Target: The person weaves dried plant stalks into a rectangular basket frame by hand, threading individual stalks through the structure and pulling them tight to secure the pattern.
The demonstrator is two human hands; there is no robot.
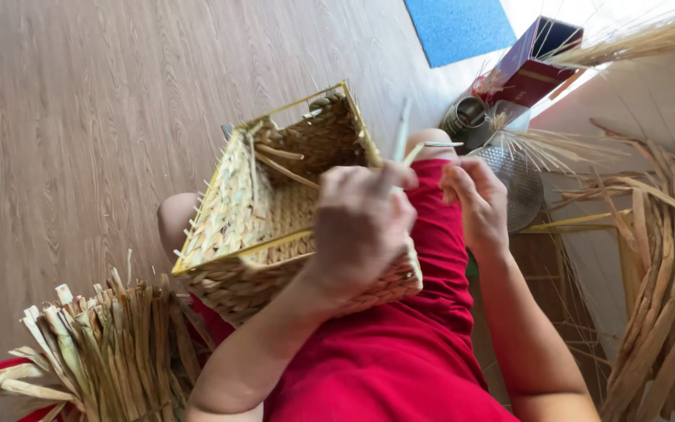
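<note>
Wood-grain flooring (80, 117) lies under me; the square woven basket (275, 211) tilts on my red-clad lap. My left hand (361, 227) is pinched around a pale reed strand (400, 133), my right hand (478, 199) fingers closed on a thin needle (441, 144). Pulling hard, I reckon, could snap the strand or tip the basket off.

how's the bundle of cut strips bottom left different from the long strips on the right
The bundle of cut strips is short, with blunt squared ends packed tightly together and pointing up. The long strips are much longer, loose, curving and darker brown, spread along the floor. The bundle lies beside the woven basket on the person's lap, while the long strips lie beyond the right hand. Both look like the same dried plant fibre as the basket.
</note>
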